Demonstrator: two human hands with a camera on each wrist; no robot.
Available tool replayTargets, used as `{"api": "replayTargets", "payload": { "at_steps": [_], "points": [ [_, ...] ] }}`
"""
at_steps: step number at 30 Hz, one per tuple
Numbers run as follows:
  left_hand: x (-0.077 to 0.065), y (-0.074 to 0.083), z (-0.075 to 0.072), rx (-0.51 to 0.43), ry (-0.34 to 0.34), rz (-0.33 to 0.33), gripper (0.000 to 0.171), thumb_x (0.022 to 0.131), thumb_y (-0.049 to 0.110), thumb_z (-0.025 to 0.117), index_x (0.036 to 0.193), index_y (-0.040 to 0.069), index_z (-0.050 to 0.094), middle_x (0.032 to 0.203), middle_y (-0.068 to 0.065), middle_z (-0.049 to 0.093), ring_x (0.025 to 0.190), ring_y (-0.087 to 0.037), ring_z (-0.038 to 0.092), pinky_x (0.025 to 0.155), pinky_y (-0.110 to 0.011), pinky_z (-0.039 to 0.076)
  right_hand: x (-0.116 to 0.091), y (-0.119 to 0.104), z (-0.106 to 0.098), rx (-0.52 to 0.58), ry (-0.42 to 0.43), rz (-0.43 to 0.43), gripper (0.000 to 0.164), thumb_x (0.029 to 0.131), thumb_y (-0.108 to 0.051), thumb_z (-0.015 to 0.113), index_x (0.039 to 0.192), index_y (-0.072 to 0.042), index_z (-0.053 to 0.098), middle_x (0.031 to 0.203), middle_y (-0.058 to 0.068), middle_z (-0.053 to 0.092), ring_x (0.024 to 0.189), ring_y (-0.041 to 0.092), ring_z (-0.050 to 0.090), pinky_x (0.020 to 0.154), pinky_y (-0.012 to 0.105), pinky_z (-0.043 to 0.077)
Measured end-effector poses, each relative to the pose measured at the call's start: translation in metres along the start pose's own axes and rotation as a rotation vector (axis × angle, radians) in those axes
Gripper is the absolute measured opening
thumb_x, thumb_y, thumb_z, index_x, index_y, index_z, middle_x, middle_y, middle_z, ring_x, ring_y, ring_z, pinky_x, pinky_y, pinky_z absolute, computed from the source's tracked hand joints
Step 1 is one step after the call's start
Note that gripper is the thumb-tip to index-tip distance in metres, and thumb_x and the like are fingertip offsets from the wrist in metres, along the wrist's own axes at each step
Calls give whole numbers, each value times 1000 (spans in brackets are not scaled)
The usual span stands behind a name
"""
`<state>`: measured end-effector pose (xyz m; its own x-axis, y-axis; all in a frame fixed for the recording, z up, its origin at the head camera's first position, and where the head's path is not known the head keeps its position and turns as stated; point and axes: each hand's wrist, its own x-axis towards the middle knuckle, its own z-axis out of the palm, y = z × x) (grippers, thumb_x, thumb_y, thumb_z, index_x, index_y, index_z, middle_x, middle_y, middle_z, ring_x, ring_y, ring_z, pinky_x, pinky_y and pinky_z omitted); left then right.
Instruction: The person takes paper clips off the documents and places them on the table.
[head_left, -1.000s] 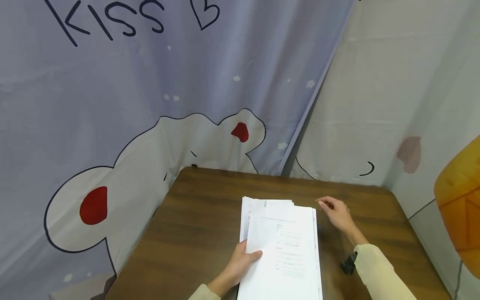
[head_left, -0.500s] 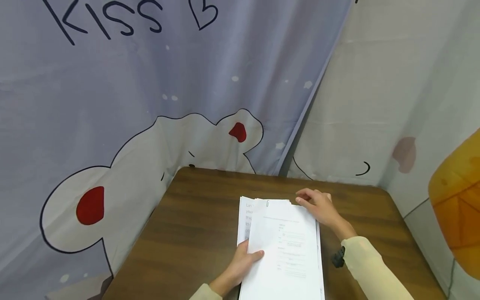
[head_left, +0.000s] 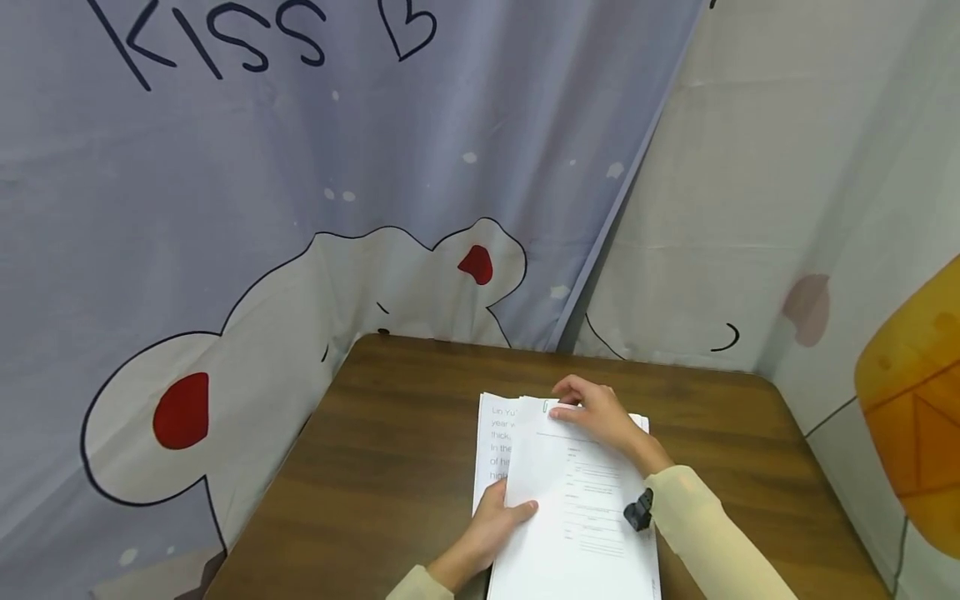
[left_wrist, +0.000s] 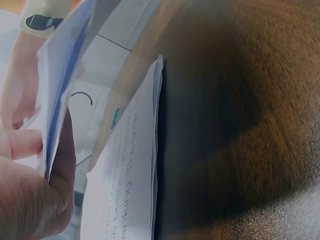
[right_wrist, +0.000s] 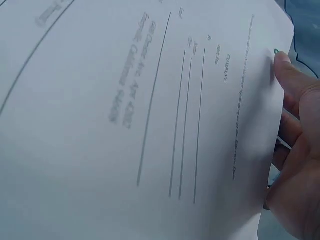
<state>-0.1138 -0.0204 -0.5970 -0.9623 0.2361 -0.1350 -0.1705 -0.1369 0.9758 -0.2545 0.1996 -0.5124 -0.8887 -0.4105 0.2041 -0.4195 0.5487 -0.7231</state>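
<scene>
A clipped bundle of printed paper sheets [head_left: 555,475] is raised at a slant over the table. My left hand [head_left: 487,525] grips its left edge, thumb on the front and fingers behind. At the top edge, my right hand [head_left: 596,417] pinches the sheets beside a green paper clip [head_left: 545,407]; the right wrist view shows the thumb near that clip [right_wrist: 276,51]. Below lies another paper stack [left_wrist: 130,165] with large print, bearing a blue-green clip [left_wrist: 115,118] in the left wrist view. The held bundle covers much of it.
The brown wooden table [head_left: 405,433] has rounded far corners. Behind it hangs a blue-grey printed curtain [head_left: 375,150], with pale cloth [head_left: 697,208] at the right. A black wrist device [head_left: 639,510] is on the right wrist.
My right hand has moved left from beside the papers to the bundle's top edge and now pinches it. The bundle has shifted slightly right, uncovering more of the stack below.
</scene>
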Motion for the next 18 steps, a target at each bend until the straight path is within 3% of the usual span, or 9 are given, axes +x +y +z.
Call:
{"api": "replayTargets", "payload": {
  "at_steps": [4,10,18],
  "points": [
    [1,1,2,2,2,-5,41,94,1,66,134,-3,61,119,-13,73,98,-24,74,82,-35,62,4,-4,2,19,-13,-1,34,89,-22,86,117,-8,72,97,-4,79,93,13,72,87,31,52],
    [1,-4,0,1,-32,-21,41,95,3,66,136,1,61,122,-11,73,103,-25,74,86,-37,62,4,-8,7,26,-12,32,26,89,-23,87,110,-15,74,93,-7,77,93,13,70,88,34,52],
    [-1,-4,3,28,-8,-19,43,94,2,67,136,0,61,124,-11,72,105,-24,72,88,-35,60,5,-12,11,83,-6,55,21,88,-16,87,102,-11,73,88,-2,77,86,11,68,83,25,51]
  ]
}}
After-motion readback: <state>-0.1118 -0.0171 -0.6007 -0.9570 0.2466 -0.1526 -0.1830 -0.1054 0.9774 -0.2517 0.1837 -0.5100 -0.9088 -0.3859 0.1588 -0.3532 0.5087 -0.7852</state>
